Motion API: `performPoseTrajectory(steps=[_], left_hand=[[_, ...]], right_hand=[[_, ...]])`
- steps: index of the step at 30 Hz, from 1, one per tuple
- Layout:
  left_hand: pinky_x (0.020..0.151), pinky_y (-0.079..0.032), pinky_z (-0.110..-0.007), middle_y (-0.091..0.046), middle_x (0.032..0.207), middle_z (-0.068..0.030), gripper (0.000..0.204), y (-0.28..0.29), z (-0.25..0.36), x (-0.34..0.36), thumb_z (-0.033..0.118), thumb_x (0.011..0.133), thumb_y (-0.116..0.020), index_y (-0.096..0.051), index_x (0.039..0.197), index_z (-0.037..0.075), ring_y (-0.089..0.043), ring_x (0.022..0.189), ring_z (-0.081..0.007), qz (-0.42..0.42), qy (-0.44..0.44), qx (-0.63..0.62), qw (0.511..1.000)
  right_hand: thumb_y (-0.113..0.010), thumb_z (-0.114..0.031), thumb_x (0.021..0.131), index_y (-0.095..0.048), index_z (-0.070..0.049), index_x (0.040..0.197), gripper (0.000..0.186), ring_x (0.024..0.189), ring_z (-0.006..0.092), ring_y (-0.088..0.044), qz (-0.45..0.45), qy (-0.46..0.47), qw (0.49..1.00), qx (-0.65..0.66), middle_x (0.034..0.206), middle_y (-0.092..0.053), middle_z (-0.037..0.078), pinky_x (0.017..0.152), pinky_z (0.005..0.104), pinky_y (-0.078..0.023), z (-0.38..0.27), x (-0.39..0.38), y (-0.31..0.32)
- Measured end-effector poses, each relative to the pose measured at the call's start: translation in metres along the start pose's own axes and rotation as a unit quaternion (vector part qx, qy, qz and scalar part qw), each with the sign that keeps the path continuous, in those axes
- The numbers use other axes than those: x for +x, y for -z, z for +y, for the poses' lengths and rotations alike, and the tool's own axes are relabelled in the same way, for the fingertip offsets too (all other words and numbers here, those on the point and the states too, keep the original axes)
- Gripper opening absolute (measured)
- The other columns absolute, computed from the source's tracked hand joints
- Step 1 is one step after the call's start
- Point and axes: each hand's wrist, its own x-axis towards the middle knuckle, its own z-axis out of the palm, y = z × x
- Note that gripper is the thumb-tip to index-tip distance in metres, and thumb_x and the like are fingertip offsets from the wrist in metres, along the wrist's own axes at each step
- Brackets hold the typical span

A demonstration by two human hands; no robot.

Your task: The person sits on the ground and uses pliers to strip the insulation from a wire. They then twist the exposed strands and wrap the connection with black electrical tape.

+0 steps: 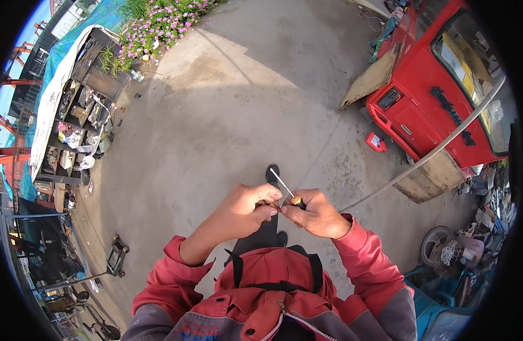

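Note:
In front of my red jacket [255, 273], my left hand [247, 210] pinches something small and brownish [275, 207] between finger and thumb, too small to make out. My right hand [315, 213] is closed on a screwdriver [296, 199] with a yellow and dark handle; its thin shaft points up and to the left, above my left hand's fingertips. The fingertips of both hands nearly meet around the small piece. My dark shoe [272, 173] shows on the concrete below.
Cluttered shelving [73, 131] under a white cover lines the left, with a flower bed [153, 28] behind. At right stands a red vehicle cab [420, 125] with boards [426, 179], a red jug [375, 141], a long pole [409, 167] and a spoked wheel [435, 244]. Concrete ground [199, 131] spreads ahead.

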Motion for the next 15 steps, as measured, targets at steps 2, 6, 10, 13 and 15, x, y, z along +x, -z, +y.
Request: performPoseTrajectory(steps=[2, 6, 10, 13, 15], left_hand=[[0.068, -0.057, -0.03, -0.073, 0.091, -0.0115, 0.022, 0.025, 0.001, 0.073, -0.007, 0.089, -0.063, -0.062, 0.111, -0.005, -0.068, 0.077, -0.015, -0.031, 0.035, -0.034, 0.998], [0.066, -0.057, -0.031, -0.071, 0.094, -0.0138, 0.023, 0.091, 0.016, 0.187, -0.005, 0.092, -0.063, -0.06, 0.115, -0.005, -0.066, 0.076, -0.0153, -0.063, 0.047, -0.11, 0.991], [0.066, -0.055, -0.029, -0.071, 0.096, -0.0151, 0.023, 0.144, 0.037, 0.295, -0.004, 0.094, -0.062, -0.059, 0.117, -0.005, -0.065, 0.075, -0.0146, -0.093, 0.075, -0.145, 0.982], [0.065, -0.055, -0.029, -0.071, 0.096, -0.0156, 0.023, 0.181, 0.049, 0.37, -0.003, 0.094, -0.063, -0.058, 0.116, -0.006, -0.065, 0.074, -0.0149, -0.079, 0.089, -0.154, 0.981], [0.065, -0.055, -0.03, -0.071, 0.096, -0.0159, 0.023, 0.203, 0.051, 0.421, -0.002, 0.094, -0.063, -0.058, 0.116, -0.006, -0.066, 0.074, -0.0151, -0.064, 0.092, -0.157, 0.981]], right_hand=[[-0.064, -0.017, 0.094, -0.064, 0.001, 0.086, 0.02, 0.061, 0.008, -0.048, 0.005, -0.031, 0.998, 0.062, 0.069, -0.055, 0.0, 0.055, 0.0278, -0.041, -0.019, 0.041, 0.05], [-0.063, -0.015, 0.096, -0.063, 0.0, 0.086, 0.018, 0.055, 0.0077, -0.049, 0.02, -0.032, 0.992, 0.122, 0.067, -0.055, 0.0, 0.047, 0.0248, -0.038, -0.069, 0.124, 0.124], [-0.064, -0.016, 0.095, -0.063, 0.0, 0.087, 0.018, 0.053, 0.0069, -0.048, 0.041, -0.025, 0.984, 0.173, 0.067, -0.055, 0.0, 0.044, 0.0232, -0.038, -0.113, 0.197, 0.2], [-0.064, -0.016, 0.095, -0.063, 0.001, 0.088, 0.018, 0.05, 0.0062, -0.047, 0.076, -0.002, 0.98, 0.181, 0.066, -0.055, 0.0, 0.044, 0.0227, -0.038, -0.142, 0.252, 0.257], [-0.064, -0.014, 0.095, -0.063, 0.001, 0.089, 0.016, 0.05, 0.006, -0.047, 0.099, 0.012, 0.982, 0.162, 0.066, -0.055, 0.0, 0.044, 0.0226, -0.038, -0.157, 0.285, 0.299]])
